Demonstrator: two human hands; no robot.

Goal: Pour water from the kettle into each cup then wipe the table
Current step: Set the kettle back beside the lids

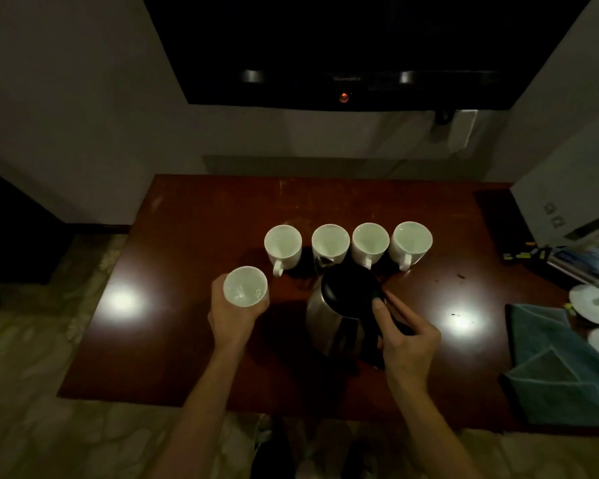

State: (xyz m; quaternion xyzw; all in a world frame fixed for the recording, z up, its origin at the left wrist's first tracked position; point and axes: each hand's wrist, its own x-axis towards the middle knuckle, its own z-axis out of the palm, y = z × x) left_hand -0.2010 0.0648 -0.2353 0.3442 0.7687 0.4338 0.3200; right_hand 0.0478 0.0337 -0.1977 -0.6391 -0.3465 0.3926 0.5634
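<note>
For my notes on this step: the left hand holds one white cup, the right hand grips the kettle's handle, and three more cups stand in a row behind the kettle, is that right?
Not quite: the head view shows four cups in the row behind the kettle, not three. The rest stands: the left hand holds one white cup, and the right hand grips the kettle's handle.

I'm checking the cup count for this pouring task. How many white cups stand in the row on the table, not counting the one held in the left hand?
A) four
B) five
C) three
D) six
A: four white cups stand in the row on the table, while a fifth cup is held in the left hand.
</note>
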